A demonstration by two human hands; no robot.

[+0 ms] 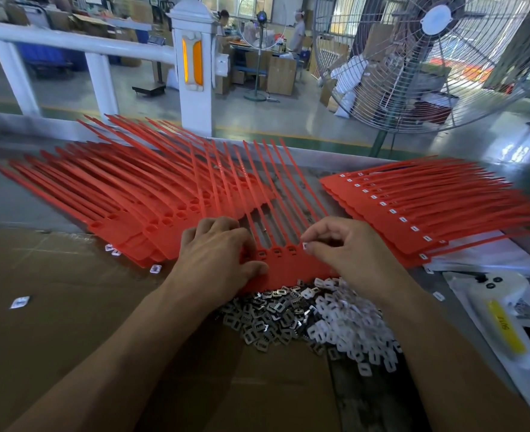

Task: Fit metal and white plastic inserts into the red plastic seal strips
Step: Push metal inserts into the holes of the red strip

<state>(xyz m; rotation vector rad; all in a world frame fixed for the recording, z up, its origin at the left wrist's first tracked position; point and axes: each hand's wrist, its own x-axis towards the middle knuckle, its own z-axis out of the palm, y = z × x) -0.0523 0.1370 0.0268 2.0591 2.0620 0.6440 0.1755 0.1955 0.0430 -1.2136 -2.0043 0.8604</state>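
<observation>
Factory floor with a white railing post (195, 67) and a large wire-caged standing fan (425, 57) lies beyond the grey worktable (366, 163), whose near half is covered by flattened brown cardboard (54, 307).

At centre, a red plastic seal strip sheet (288, 269) lies flat, its thin tails running to the far side. The person's left hand (216, 254) presses on the sheet's left end, fingers curled over the edge and thumb on the red tab. The right hand (347, 247) pinches a small white plastic insert (305, 245) between thumb and forefinger, right at a socket on the sheet's right end.

Near the hands, touching the sheet's near edge, sits a heap of loose metal inserts (266, 319), with a heap of white plastic inserts (351, 322) just beside it on the right.

Far left lies a fanned stack of red strips with open sockets (132, 194). Right lies a stack of red strips already showing white inserts (413, 213).
</observation>
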